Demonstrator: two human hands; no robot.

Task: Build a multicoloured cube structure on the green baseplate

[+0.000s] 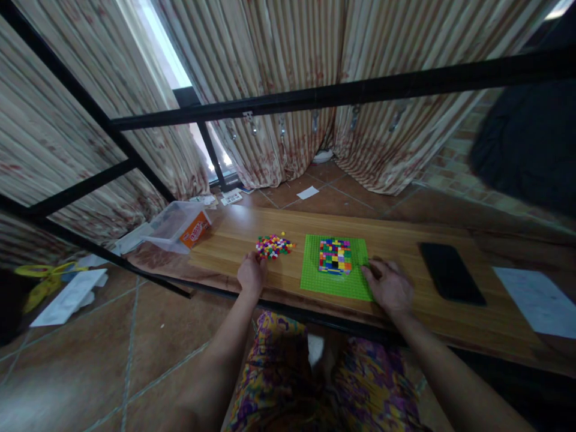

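My left hand (252, 273) is at the near left edge of a loose pile of small colourful toy bricks (274, 246), with its fingers curled together at the bricks. Whatever is between those fingertips is too small to make out. To the right of the pile lies a green studded baseplate (310, 279). A block of many-coloured bricks (335, 257) is built up on its middle. My right hand (390, 287) is at the baseplate's right edge, thumb and fingers bent in a pinch. Its fingertips overlap the green edge, and anything in them is hidden.
A clear plastic box (173, 225) with an orange label stands at the left end of the wooden table (391, 234). A black phone (451, 273) and a white paper sheet (540, 300) lie to the right. Black metal bars (315, 96) cross beyond the table, before striped curtains.
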